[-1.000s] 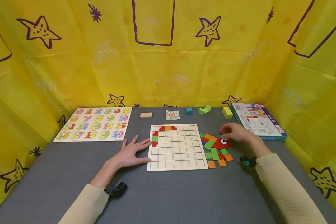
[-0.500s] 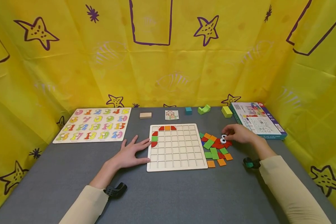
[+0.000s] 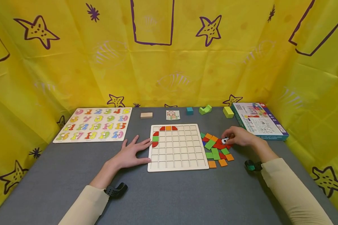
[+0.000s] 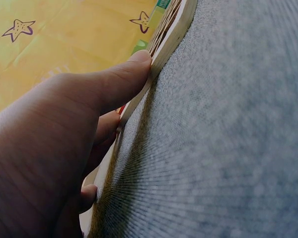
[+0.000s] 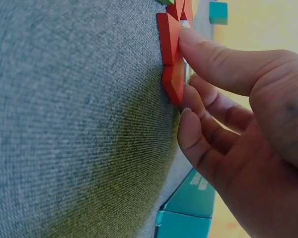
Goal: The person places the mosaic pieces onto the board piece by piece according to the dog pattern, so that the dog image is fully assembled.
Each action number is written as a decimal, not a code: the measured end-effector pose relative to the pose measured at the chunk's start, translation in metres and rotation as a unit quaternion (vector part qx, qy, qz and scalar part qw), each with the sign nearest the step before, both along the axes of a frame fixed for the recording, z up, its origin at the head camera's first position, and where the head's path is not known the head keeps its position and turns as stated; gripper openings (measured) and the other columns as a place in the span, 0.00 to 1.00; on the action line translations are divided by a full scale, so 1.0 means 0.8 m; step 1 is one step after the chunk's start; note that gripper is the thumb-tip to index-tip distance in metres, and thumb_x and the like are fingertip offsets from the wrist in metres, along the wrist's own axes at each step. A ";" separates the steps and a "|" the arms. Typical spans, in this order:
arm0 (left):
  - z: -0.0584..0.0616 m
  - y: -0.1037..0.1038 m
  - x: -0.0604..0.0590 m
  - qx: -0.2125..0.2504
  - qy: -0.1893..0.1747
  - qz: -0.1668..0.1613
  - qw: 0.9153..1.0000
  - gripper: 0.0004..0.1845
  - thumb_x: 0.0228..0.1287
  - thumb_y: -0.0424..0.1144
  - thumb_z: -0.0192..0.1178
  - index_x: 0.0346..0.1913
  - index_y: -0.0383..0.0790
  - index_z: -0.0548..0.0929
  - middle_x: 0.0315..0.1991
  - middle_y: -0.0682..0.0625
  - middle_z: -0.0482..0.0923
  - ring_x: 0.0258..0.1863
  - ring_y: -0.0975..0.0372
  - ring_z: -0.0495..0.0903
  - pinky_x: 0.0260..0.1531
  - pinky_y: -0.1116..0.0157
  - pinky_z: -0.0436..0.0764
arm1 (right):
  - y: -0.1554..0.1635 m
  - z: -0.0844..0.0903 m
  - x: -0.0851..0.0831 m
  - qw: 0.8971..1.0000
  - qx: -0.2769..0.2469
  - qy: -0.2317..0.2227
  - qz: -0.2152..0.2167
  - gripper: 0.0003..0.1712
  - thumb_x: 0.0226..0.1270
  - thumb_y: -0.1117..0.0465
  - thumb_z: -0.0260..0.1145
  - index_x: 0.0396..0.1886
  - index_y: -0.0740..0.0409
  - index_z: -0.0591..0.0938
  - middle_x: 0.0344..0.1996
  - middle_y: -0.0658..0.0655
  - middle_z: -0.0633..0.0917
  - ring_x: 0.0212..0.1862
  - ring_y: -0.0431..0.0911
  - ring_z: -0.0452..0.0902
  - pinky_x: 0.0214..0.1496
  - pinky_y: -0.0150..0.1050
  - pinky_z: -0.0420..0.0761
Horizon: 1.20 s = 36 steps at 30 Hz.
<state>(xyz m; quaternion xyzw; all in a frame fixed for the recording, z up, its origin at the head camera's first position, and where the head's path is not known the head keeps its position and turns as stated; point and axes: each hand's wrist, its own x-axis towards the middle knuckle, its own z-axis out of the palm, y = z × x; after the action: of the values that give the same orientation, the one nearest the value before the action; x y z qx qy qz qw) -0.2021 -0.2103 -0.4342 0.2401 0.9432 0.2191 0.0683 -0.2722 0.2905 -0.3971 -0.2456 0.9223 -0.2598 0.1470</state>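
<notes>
1. Head view: the left hand [image 3: 129,153] lies flat on the grey table [image 3: 169,193], fingers straight and spread, with its fingertips against the left edge of the wooden grid board [image 3: 178,147].
2. Left wrist view confirms this: the thumb [image 4: 120,82] presses the board's side edge [image 4: 171,32], and the hand holds nothing.
3. The grid board carries a few pieces along its top row and left column: red curved ones, an orange square and a green square [image 3: 156,139].
4. The right hand [image 3: 239,136] rests on the loose pile of coloured tiles [image 3: 216,149] just right of the board, its fingers curled around a red piece [image 3: 220,144] that lies beside a small black-and-white eye piece [image 3: 224,140].
5. Right wrist view shows the fingertips [image 5: 188,37] pinching that red piece [image 5: 170,57] at its edge; the piece sits on the table.
6. Behind the hand lies a teal box [image 3: 258,120]; along the back edge stand a yellow block [image 3: 228,112], a green block [image 3: 205,109], a small teal cube [image 3: 189,110], a card [image 3: 173,115] and a plain wooden block [image 3: 146,115].
7. A number puzzle board [image 3: 95,124] lies at the far left.
</notes>
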 end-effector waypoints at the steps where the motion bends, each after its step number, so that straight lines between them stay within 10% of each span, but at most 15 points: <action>1: 0.000 0.000 0.000 0.000 0.000 0.000 1.000 0.45 0.61 0.68 0.63 0.77 0.52 0.67 0.78 0.54 0.58 0.78 0.39 0.40 0.64 0.29 0.31 | -0.001 0.000 0.000 1.000 -0.001 -0.001 -0.001 0.09 0.65 0.66 0.72 0.44 0.60 0.85 0.39 0.55 0.80 0.41 0.50 0.72 0.45 0.45 0.75; 14: 0.000 -0.004 -0.001 -0.003 0.005 -0.001 1.000 0.45 0.60 0.70 0.63 0.77 0.52 0.67 0.78 0.54 0.58 0.78 0.39 0.40 0.63 0.28 0.32 | -0.016 0.015 -0.002 0.998 -0.040 -0.028 -0.029 0.05 0.69 0.64 0.69 0.42 0.60 0.85 0.36 0.53 0.84 0.40 0.50 0.75 0.47 0.45 0.76; 36: -0.004 -0.002 0.000 -0.004 0.009 -0.002 1.000 0.45 0.60 0.70 0.62 0.77 0.53 0.67 0.78 0.56 0.58 0.78 0.40 0.40 0.64 0.29 0.32 | -0.161 0.011 -0.031 0.994 -0.105 0.003 -0.001 0.06 0.69 0.66 0.69 0.43 0.62 0.84 0.38 0.55 0.82 0.41 0.51 0.76 0.46 0.43 0.78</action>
<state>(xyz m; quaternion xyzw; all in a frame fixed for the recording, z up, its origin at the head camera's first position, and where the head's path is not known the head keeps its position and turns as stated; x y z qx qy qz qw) -0.2023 -0.2119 -0.4377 0.2433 0.9443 0.2132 0.0611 -0.2968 0.1619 -0.3884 -0.2598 0.8904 -0.3549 0.1171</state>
